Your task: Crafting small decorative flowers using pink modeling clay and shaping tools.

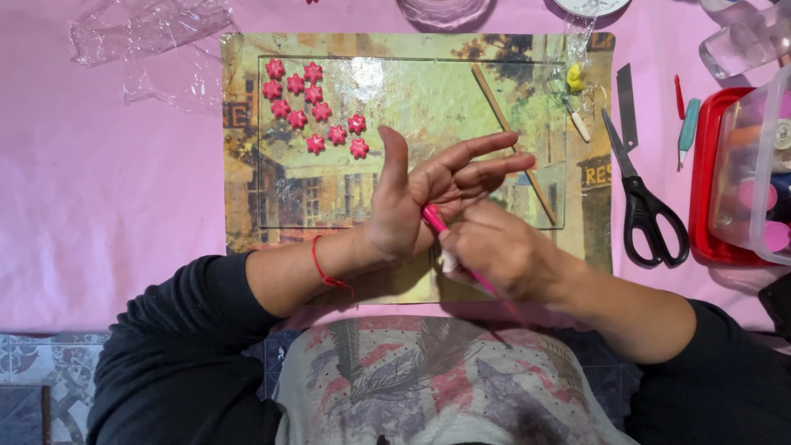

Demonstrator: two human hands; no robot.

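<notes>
My left hand [428,185] is held flat, palm turned inward, fingers stretched to the right above a picture placemat [247,222]. My right hand [494,247] grips a thin pink tool [434,219] whose tip presses against my left palm. Whatever lies in the palm is hidden. Several small pink star-shaped pieces [313,107] lie in a cluster on a clear sheet [428,99] over the mat's upper left. A red string bracelet [323,268] circles my left wrist.
A wooden stick [503,124] lies diagonally on the mat. Black scissors [647,206], a blade [626,103] and a teal tool [688,128] rest at right on the pink cloth [107,214]. A clear box on a red lid [709,189] stands far right. Crumpled plastic wrap [148,37] is at upper left.
</notes>
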